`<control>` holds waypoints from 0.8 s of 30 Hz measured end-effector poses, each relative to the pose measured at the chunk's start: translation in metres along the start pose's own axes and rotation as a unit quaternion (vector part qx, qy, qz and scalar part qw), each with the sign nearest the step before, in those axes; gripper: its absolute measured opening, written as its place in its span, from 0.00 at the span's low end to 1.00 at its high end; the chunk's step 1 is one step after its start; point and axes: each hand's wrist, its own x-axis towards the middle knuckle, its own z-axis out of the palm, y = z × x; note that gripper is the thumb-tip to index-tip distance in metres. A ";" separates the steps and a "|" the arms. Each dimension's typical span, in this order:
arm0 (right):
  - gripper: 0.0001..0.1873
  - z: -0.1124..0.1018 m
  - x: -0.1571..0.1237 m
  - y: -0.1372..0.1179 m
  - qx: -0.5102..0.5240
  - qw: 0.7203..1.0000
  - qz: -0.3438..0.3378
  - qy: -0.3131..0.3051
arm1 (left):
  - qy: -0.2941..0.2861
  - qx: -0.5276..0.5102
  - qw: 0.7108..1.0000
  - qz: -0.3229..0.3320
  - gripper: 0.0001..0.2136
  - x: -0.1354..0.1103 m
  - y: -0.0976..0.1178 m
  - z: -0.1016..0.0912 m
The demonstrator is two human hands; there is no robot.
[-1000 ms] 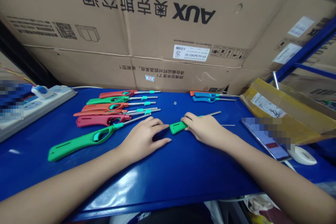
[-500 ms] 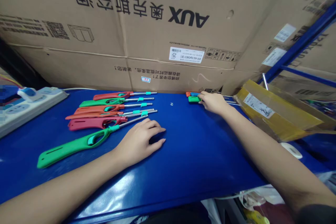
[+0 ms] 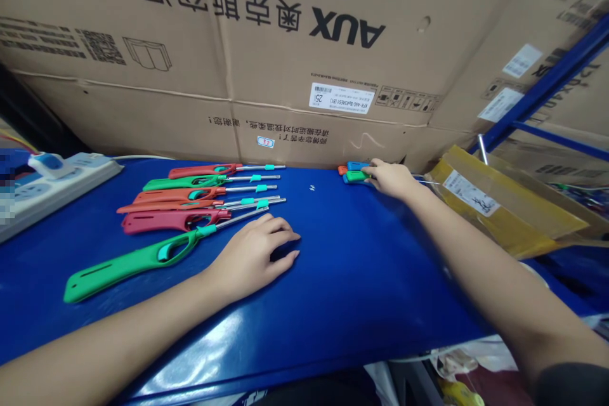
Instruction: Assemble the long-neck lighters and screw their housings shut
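Note:
My left hand (image 3: 257, 250) lies palm down on the blue tabletop (image 3: 342, 292), fingers loosely bent and thumb apart, holding nothing. Beside it is a green gas lighter (image 3: 128, 269) with a long metal nozzle. Several more lighters, among them a dark pink lighter (image 3: 171, 221) and an orange lighter (image 3: 178, 195), lie in a row behind it. At the back right, my right hand (image 3: 392, 177) is closed over a green lighter (image 3: 356, 176), its fingers hiding the middle. A blue lighter (image 3: 358, 165) and an orange-red lighter (image 3: 342, 170) show their handle ends alongside.
A large cardboard box (image 3: 285, 70) walls off the back. Right of my right hand stands a taped carton (image 3: 504, 196), under a blue metal frame (image 3: 547, 79). A white power strip (image 3: 90, 181) with a plug lies at the left edge.
My right hand has shifted slightly right with the green lighter. The blue lighter's end now shows higher, above the orange-red one. The left hand stays in place.

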 end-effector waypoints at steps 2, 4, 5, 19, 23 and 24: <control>0.19 0.003 -0.003 -0.001 0.000 1.000 0.009 0.011 | -0.001 -0.001 1.000 0.001 0.13 -0.001 0.000 0.000; 0.20 0.005 -0.006 -0.002 0.004 1.000 0.017 0.025 | 0.001 -0.001 1.000 0.004 0.13 -0.001 -0.001 0.000; 0.21 0.006 -0.007 -0.003 0.007 0.999 0.019 0.032 | 0.002 0.000 1.000 0.005 0.13 -0.001 -0.001 0.001; 0.23 0.019 -0.013 -0.023 0.052 0.993 0.073 0.075 | 0.005 0.012 1.000 0.016 0.13 0.000 -0.003 0.002; 0.27 0.015 -0.017 -0.025 0.062 0.993 0.070 0.075 | 0.007 0.013 1.000 0.019 0.13 0.000 -0.004 0.003; 0.27 0.013 -0.018 -0.026 0.066 0.993 0.067 0.076 | 0.007 0.013 1.000 0.020 0.13 0.000 -0.004 0.003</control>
